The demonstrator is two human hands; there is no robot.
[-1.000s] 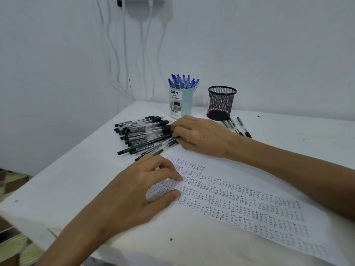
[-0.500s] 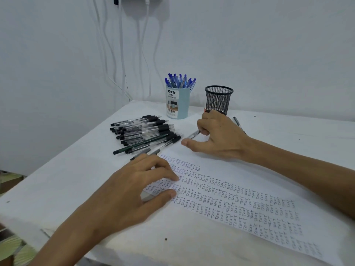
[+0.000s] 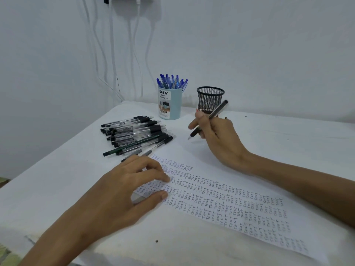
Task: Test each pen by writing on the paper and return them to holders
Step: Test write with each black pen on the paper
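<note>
My right hand (image 3: 217, 137) pinched the pen (image 3: 209, 119) off the paper (image 3: 221, 198), left hand (image 3: 132, 189) spread flat; a loose pinch risked dropping it.

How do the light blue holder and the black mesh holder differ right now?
The light blue holder has solid walls and a printed DIY label; the black mesh holder is see-through wire mesh with no label showing. The light blue holder is packed with blue pens; no pens rise above the black mesh holder's rim. The light blue holder looks taller. Both stand upright near the back of the white table.
</note>
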